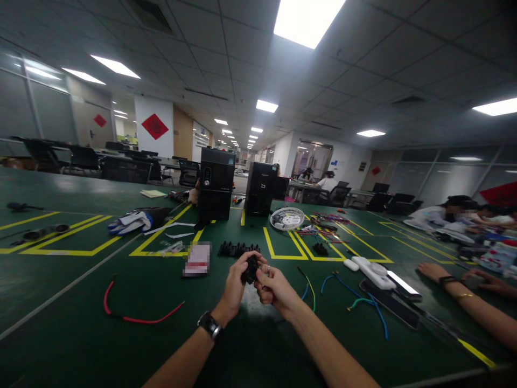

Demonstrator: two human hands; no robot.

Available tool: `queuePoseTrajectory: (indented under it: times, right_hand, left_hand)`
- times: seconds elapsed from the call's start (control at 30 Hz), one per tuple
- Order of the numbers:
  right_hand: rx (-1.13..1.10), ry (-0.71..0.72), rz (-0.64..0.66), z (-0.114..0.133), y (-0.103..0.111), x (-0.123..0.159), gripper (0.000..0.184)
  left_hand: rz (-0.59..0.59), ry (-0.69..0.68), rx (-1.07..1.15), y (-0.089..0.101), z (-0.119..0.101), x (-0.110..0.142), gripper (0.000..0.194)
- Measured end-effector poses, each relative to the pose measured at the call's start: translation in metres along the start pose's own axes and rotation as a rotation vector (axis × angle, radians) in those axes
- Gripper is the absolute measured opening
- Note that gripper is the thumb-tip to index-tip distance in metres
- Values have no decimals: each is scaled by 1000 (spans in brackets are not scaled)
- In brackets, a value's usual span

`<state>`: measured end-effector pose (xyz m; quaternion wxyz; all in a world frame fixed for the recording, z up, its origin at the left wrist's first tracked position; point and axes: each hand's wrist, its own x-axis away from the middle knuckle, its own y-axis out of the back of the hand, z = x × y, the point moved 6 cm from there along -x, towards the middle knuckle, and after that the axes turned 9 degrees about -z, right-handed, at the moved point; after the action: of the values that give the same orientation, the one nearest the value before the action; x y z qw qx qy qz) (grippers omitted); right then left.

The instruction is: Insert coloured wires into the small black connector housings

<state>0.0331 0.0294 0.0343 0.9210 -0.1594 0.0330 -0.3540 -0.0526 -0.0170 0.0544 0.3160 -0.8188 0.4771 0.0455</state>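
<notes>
In the middle of the head view, my left hand [234, 283] is closed around a small black plastic part [251, 269], holding it above the table. From the right, my right hand [277, 288] pinches at the edge of this same part. Whether a smaller piece lies between those fingertips I cannot make out. Just beyond my hands is a row of similar black parts [232, 248] on the green table [153, 355]. To my left lies a red wire [141, 321]; on the right, a yellow-green wire [311, 288] and several blue wires [377, 312].
Two black computer towers [217, 186] stand at the back. A white basket [287, 219], bundled wires [323, 231], gloves [135, 221] and a pink-white card [197, 260] lie around. To the right are a white device [374, 273], a lit phone [404, 285] and another person's arm [468, 299].
</notes>
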Motion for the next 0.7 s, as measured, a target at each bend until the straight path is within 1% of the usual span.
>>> queuePoseTrajectory:
  times: [0.1, 0.2, 0.27, 0.37, 0.43, 0.57, 0.7]
  right_hand:
    - [-10, -28, 5, 0, 0, 2, 46]
    - [-25, -4, -24, 1, 0, 1, 45]
    - [-13, 18, -34, 1, -1, 1, 45]
    - [51, 62, -60, 1, 0, 0, 45]
    - [80, 66, -55, 1, 1, 0, 45]
    - [61, 4, -2, 0, -1, 2, 44]
    - [24, -110, 40, -5, -2, 2, 47]
  left_hand:
    - [-6, -64, -114, 1, -5, 0, 33]
    - [-76, -132, -230, 6, -10, 0, 32]
    - [-102, -162, -273, 8, -13, 1, 32]
    - [-87, -178, -310, 6, -16, 3, 32]
    - [-77, -193, -345, 5, -17, 4, 31]
    - [-44, -230, -404, 5, -19, 5, 30]
    - [-47, -218, -388, 4, -18, 6, 29]
